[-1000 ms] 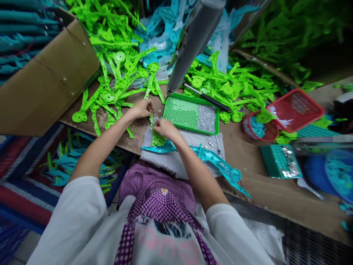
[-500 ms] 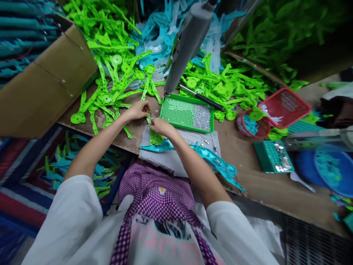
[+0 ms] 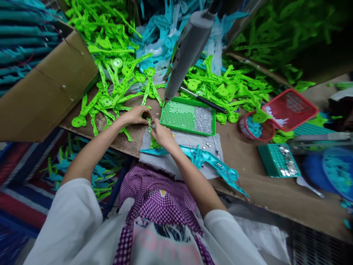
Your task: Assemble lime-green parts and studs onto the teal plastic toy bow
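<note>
Over the grey cloth (image 3: 179, 167) at the bench's front edge, a bright green plastic arm-shaped part (image 3: 149, 127) stands between my two hands. My left hand (image 3: 138, 115) pinches its upper end with bent fingers. Lower down, the closed fingers of my right hand (image 3: 162, 134) grip the same part from the right, hiding some of it. A long turquoise plastic piece (image 3: 204, 157) with thin red wires lies on the cloth under my right forearm. Several small silver discs (image 3: 206, 146) and a thin metal-shafted tool (image 3: 216, 148) rest on the cloth to the right.
A green perforated tray (image 3: 178, 117) of small metal pieces sits ahead, beneath a hanging grey power screwdriver (image 3: 187, 55). Green parts (image 3: 118, 81) are heaped behind. A cardboard box (image 3: 52, 84) stands left; a red basket (image 3: 256, 127) and teal box (image 3: 278, 160) stand right.
My right hand has shifted slightly down and right along the green part, and my left hand has come a little lower. The view has tilted slightly.
</note>
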The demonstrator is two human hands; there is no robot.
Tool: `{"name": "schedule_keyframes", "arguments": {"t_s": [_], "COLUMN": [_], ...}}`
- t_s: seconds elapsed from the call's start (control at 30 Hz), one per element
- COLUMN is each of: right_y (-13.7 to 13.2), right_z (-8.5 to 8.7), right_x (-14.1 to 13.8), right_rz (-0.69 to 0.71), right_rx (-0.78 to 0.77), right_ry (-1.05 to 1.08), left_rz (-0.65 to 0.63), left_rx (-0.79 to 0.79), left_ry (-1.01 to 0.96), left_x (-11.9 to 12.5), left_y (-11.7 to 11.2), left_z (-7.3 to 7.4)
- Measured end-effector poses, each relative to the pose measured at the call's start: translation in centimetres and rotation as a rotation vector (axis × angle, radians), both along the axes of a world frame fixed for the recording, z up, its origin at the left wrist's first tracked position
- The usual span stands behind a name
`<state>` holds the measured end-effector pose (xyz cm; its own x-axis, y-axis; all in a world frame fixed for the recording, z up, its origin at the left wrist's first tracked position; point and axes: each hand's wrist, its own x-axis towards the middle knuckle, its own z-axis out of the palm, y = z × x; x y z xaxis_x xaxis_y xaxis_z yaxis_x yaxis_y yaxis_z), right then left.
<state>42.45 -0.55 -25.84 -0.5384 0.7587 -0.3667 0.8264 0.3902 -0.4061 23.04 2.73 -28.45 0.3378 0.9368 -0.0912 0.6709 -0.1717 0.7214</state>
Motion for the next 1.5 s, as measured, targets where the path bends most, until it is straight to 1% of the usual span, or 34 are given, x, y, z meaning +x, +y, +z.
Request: {"name": "schedule_keyframes", "arguments": {"t_s": [0.13, 0.27, 0.37, 0.53, 0.7, 0.87, 0.93, 1.03, 1.13, 1.2, 1.27, 1.33, 1.37, 1.43, 1.5], "right_y": [-0.5, -0.3, -0.2, -0.9, -1.8, -1.6, -1.6, -1.9, -2.4, -2.7, -3.0, -3.1, -3.2, -3.4, -3.6], "right_z": [-0.2, -0.3, -0.6, -1.4, -1.9, -3.0, -3.3, -3.0, -2.0, -1.1, -0.5, -0.1, 0.0, -0.1, -0.3], "right_x": [0.1, 0.0, 0.1, 0.8, 1.0, 1.0, 1.0, 1.1, 0.8, 0.5, 0.2, 0.1, 0.1, 0.4, 0.7], "right_rz": [0.036, 0.053, 0.068, -0.082, -0.088, -0.214, -0.221, -0.168, -0.077, 0.038, 0.181, 0.296, 0.329, 0.353, 0.322], "right_rx": [0.048, 0.045, 0.035, 0.077, 0.123, 0.083, 0.08, 0.126, 0.185, 0.215, 0.24, 0.266, 0.278, 0.287, 0.284], "right_ry": [0.024, -0.006, 0.037, 0.172, 0.216, 0.295, 0.305, 0.279, 0.114, -0.022, -0.12, -0.168, -0.179, -0.188, -0.185], "left_rz": [0.012, -0.006, -0.006, 0.052, 0.077, 0.08, 0.08, 0.075, 0.074, 0.068, 0.05, 0.028, 0.02, 0.007, -0.001], "left_rx": [-0.05, -0.085, -0.077, -0.05, -0.068, -0.076, -0.075, -0.085, -0.087, -0.073, -0.059, -0.054, -0.055, -0.056, -0.054], "left_ry": [0.023, 0.013, 0.014, 0.029, 0.059, 0.054, 0.057, 0.051, 0.061, 0.087, 0.118, 0.147, 0.161, 0.185, 0.197], "left_x": [0.2, 0.1, 0.1, 0.5, 0.9, 0.8, 0.8, 0.8, 0.8, 0.9, 1.0, 1.0, 1.1, 1.1, 1.2], "left_y": [0.7, 0.9, 0.8, 0.8, 0.9, 0.9, 1.0, 1.0, 1.0, 1.0, 1.1, 1.1, 1.2, 1.2, 1.1], "left_z": [-0.2, 0.0, 0.1, -0.5, -0.6, -0.5, -0.5, -0.6, -0.7, -0.7, -0.7, -0.6, -0.5, -0.4, -0.2]}}
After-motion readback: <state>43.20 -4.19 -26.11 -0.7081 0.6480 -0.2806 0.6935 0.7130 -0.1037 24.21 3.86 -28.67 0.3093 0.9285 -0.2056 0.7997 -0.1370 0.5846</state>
